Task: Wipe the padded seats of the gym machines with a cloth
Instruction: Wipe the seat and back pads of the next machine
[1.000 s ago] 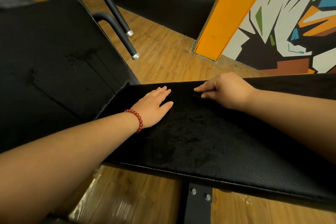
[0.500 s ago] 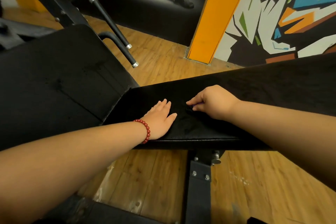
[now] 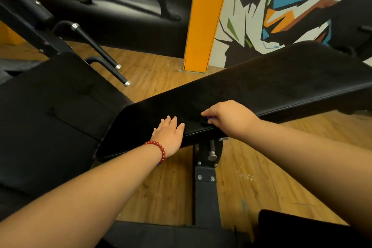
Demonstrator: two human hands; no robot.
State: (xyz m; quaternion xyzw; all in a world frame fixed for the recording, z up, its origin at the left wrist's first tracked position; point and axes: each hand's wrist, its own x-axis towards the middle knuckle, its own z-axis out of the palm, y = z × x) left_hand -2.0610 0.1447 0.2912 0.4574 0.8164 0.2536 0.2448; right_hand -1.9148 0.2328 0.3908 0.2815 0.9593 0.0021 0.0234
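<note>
Nearest the camera, two bare forearms reach out over a black steel upright [image 3: 205, 191] bolted under the bench, with wood-plank floor [image 3: 171, 187] on either side. The left grip [image 3: 171, 136], a red bead bracelet [image 3: 159, 147] at its wrist, lies released and flat, fingers straight, on the near edge of the long black padded surface [image 3: 261, 86]. Just beside it, the right grip [image 3: 231, 120] is clenched, knuckles up, on a small dark cloth with a purple edge [image 3: 210, 120]. Only a sliver of the cloth shows under the fingers, pressed to the pad near its front edge.

The cloth looks light and limp, so it will likely bunch. It is best kept wadded under curled fingers with the palm bearing down, or it may slide out. The pad seems firm foam under a smooth, slick, leather-like skin. It is fixed to its frame and tilts up toward the right, so it should take firm strokes without being held.

Farther left sits a second broad black padded seat [image 3: 50, 117], then black handlebars with silver caps [image 3: 100, 54]. Beyond them stand an orange pillar [image 3: 207, 16] and a painted mural wall [image 3: 291, 6].
</note>
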